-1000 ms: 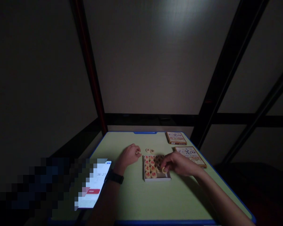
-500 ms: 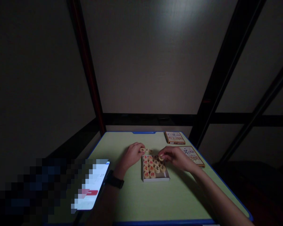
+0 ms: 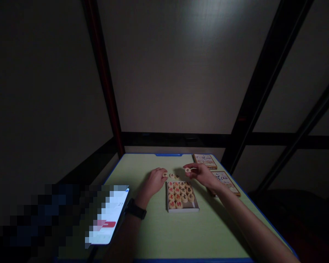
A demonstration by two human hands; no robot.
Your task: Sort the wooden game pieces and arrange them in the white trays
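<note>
A shallow white box [image 3: 195, 209] lies on the green table [image 3: 167, 233], filled with several round pale game pieces marked in red or black. My right hand [image 3: 201, 174] hovers just beyond the box's far edge and pinches one round piece [image 3: 188, 170] between thumb and fingertips. My left hand [image 3: 153, 181], with a dark watch on the wrist, rests on the table left of the box and pinches another round piece [image 3: 165, 175]. Two loose pieces [image 3: 174, 176] lie on the table between the hands.
Two flat printed box lids [image 3: 205, 160] [image 3: 225, 179] lie at the table's far right. A lit phone [image 3: 108, 217] stands at the left edge, partly blurred. Dark frame bars and a plain wall stand behind the table.
My right hand left the box's near right corner, lifted a piece out and carried it up past the box's far edge. My left hand crept right toward the loose pieces.
</note>
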